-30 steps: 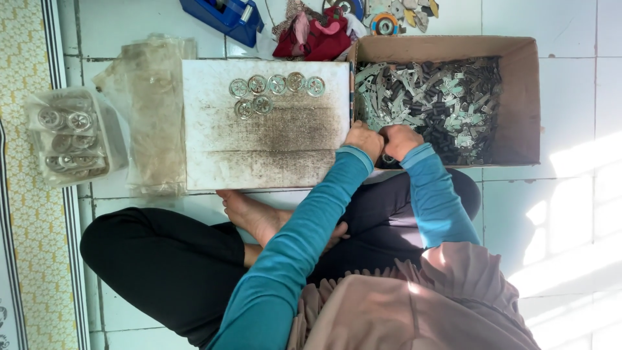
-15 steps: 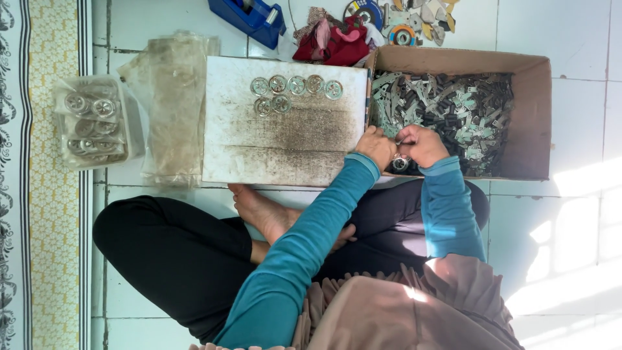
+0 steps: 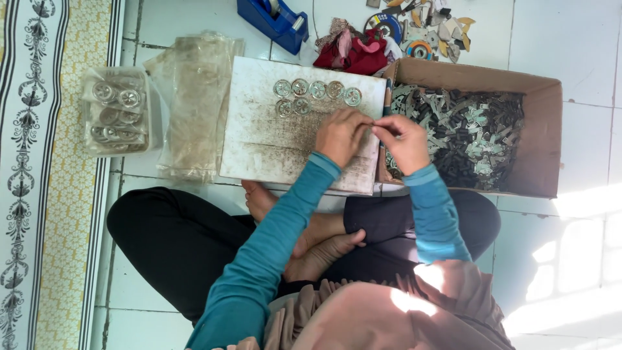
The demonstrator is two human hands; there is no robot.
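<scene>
Both hands meet over the right edge of the white board (image 3: 259, 139). Left hand (image 3: 341, 135) and right hand (image 3: 405, 141) pinch one small part (image 3: 374, 125) between the fingertips, narrow grip (detail too small to tell). Cardboard box (image 3: 541, 139) lies just right, nearer the right hand.

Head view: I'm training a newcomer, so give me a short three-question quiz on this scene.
1. True or false: the left hand and right hand meet at the edge of the white board beside the cardboard box.
2. The blue tape dispenser lies: A) in the box, B) on the tiled floor beyond the board, C) on the person's lap.
3. What holds the round discs left of the board?
Key: 1 true; 2 B; 3 a clear plastic container.
</scene>
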